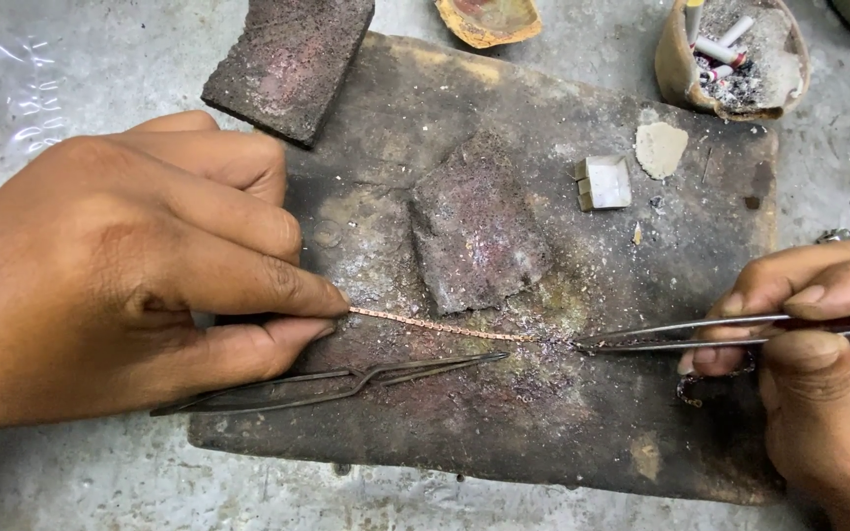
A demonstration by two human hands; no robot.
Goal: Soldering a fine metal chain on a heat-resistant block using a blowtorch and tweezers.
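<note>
The left hand pinches one end of a thin copper-coloured chain, which lies stretched across the charred board on the counter. The right hand clenches steel tweezers, their tips closed at the chain's other end. Judging by the ashy residue beneath, work along the chain seems under way, not finished. Dark cross-lock tweezers lie unused just below.
</note>
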